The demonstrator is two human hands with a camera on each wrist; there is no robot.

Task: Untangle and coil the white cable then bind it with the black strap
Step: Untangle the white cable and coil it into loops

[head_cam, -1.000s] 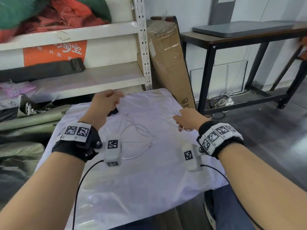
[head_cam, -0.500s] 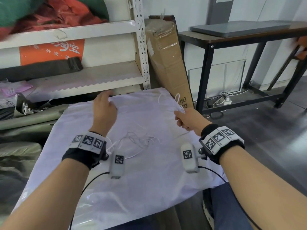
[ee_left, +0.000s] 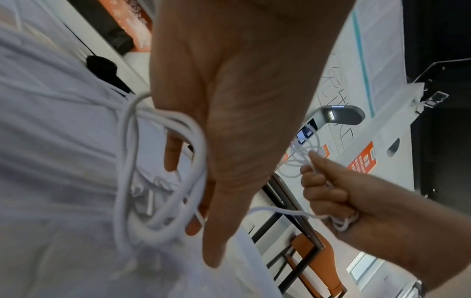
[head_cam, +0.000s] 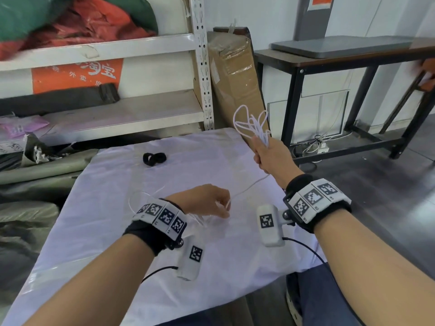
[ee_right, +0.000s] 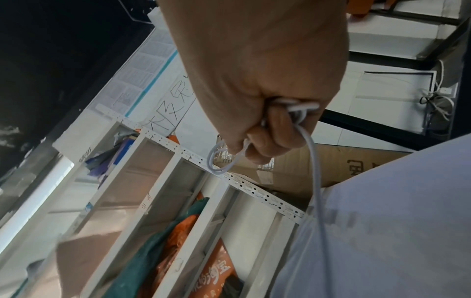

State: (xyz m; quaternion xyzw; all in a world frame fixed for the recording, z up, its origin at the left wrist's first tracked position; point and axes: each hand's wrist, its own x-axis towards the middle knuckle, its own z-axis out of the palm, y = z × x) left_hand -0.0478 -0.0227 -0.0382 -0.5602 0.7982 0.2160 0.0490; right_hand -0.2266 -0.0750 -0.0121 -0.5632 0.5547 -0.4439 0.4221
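The white cable runs between both hands above a table (head_cam: 211, 267) covered in white cloth. My right hand (head_cam: 263, 151) is raised at the table's far right and grips a bunch of cable loops (head_cam: 250, 123) that stick up out of the fist (ee_right: 280, 113). One strand (head_cam: 249, 187) slopes down to my left hand (head_cam: 223, 208), low over the table's middle. Its fingers curl through slack loops (ee_left: 158, 161) lying on the cloth. The black strap (head_cam: 154, 158), curled in a double ring, lies apart near the far edge (ee_left: 102, 66).
A metal shelf rack (head_cam: 202, 67) and a tall cardboard box (head_cam: 235, 85) stand just behind the table. A black-framed table (head_cam: 353, 57) stands at the right, with wires on the floor under it. Green rolled material (head_cam: 35, 175) lies along the left edge.
My left hand has left the strap at the far edge and come back to the middle, onto the slack cable. My right hand has risen, its cable loops now standing above the fist.
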